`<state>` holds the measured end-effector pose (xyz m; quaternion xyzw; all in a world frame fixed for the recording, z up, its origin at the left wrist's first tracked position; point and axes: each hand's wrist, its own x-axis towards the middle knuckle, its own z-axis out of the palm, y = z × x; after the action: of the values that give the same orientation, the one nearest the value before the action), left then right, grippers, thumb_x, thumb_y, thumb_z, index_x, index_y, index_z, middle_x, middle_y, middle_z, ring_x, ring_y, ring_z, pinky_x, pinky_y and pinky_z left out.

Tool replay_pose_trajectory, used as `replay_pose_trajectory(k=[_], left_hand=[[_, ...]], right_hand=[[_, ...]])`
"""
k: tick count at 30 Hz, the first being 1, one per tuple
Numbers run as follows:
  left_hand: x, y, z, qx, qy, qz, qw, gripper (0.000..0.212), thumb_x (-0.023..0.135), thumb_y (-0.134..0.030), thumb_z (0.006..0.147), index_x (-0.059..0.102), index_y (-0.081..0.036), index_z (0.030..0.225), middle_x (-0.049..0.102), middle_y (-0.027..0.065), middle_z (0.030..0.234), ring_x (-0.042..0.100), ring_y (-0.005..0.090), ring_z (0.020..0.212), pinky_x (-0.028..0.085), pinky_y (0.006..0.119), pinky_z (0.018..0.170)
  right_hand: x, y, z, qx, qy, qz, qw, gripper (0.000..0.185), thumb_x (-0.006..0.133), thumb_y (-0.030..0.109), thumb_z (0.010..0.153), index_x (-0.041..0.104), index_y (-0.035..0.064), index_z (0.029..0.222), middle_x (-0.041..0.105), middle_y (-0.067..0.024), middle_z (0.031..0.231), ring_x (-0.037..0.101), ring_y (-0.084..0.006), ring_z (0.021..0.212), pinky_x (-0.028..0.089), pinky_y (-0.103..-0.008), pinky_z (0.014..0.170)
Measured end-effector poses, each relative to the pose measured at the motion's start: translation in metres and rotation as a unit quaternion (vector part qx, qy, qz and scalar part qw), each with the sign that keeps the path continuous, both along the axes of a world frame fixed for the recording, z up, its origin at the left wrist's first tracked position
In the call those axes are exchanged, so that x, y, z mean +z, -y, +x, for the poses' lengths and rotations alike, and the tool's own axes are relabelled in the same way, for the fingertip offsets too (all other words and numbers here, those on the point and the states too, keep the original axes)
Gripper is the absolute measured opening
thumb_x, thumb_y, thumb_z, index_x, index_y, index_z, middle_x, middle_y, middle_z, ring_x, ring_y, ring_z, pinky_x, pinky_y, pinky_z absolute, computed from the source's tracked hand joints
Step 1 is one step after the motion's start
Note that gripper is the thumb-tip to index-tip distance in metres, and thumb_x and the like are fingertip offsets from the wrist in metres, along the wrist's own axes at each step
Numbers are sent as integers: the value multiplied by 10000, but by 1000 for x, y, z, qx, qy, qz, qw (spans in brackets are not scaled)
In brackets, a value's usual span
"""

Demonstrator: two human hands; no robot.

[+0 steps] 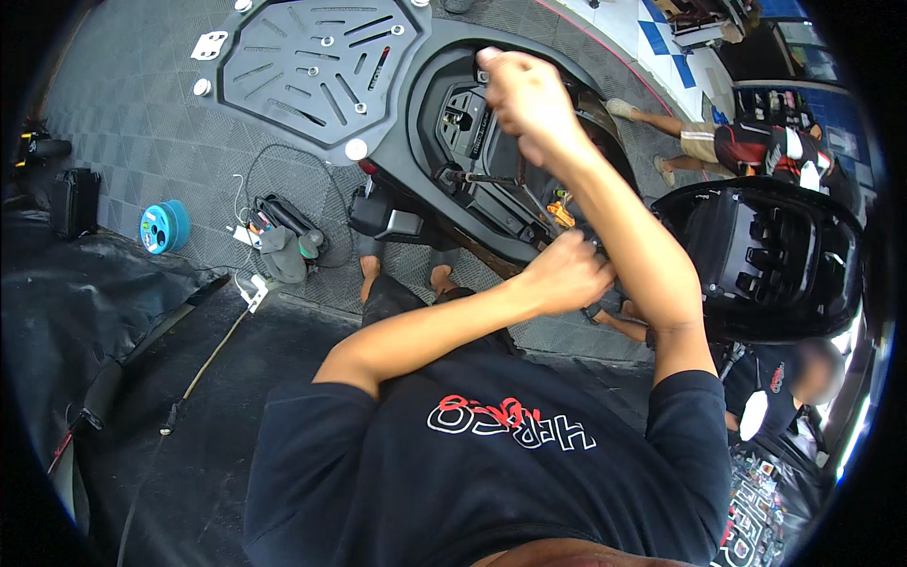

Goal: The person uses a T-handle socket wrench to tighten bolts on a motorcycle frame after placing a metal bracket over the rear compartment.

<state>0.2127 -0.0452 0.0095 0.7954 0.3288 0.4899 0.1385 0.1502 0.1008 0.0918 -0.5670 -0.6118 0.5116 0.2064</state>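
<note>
A scooter's open under-seat compartment (pixel 439 64) lies in front of me, its seat (pixel 815 283) swung up at the right. My right hand (pixel 524 99) is raised over the compartment's far side, fingers curled and slightly blurred; whether it grips anything is hidden. Lower down, my left hand (pixel 575 273) is curled at the near rim, and what it may hold cannot be seen. Between the hands, a dark metal rod-like part (pixel 489 178) and an orange item (pixel 561 214) show inside the compartment. A grey slotted rear rack plate (pixel 283 78) with round bolts adjoins the compartment.
Behind the scooter, a cable, a grey cloth (pixel 283 255) and a power strip (pixel 255 292) lie near a blue round container (pixel 165 227). A black case (pixel 74 203) stands farther left. One person (pixel 765 149) is at the upper right, another (pixel 772 390) at the lower right.
</note>
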Motion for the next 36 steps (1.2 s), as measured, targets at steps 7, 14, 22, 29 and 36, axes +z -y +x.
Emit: replay_pose_trajectory(k=[7, 14, 22, 29, 36], left_hand=[[20, 16, -135, -99, 287, -43, 952, 129, 708, -78, 824, 603, -61, 753, 553, 29, 641, 508, 158, 524, 443, 319, 538], [61, -86, -148, -15, 644, -304, 702, 136, 472, -221, 1047, 448, -112, 969, 232, -47, 525, 195, 65, 394, 176, 273, 376], [59, -177, -118, -185, 411, -621, 642, 181, 535, -218, 1017, 497, -105, 881, 274, -74, 539, 206, 33, 418, 172, 215, 361], [48, -186, -73, -260, 291, -691, 608, 254, 468, -237, 1049, 455, -117, 825, 263, -89, 557, 193, 22, 422, 144, 212, 337], [0, -111, -130, 67, 347, -289, 890, 223, 611, -239, 999, 593, -19, 1032, 567, 17, 778, 589, 107, 704, 512, 263, 667]], right_hand=[[-58, -4, 116, -210, -544, -154, 798, 426, 495, 341, 1060, 390, 151, 693, 283, 44, 555, 243, -96, 476, 254, -269, 467], [-82, 122, 138, -294, -501, 103, 807, 410, 442, 368, 1071, 379, 115, 754, 424, -36, 725, 521, -239, 783, 457, -490, 959], [-67, 161, 129, 267, -161, 491, 814, 303, 743, 211, 841, 521, 87, 676, 589, -49, 738, 622, -262, 812, 501, -476, 894], [-33, 115, 43, 479, -152, 533, 681, 492, 800, 288, 795, 370, 143, 603, 334, 19, 601, 426, -127, 479, 314, -300, 428], [-28, 118, 51, 449, -91, 469, 755, 401, 767, 220, 835, 434, 111, 639, 413, -18, 569, 497, -175, 467, 400, -317, 437]])
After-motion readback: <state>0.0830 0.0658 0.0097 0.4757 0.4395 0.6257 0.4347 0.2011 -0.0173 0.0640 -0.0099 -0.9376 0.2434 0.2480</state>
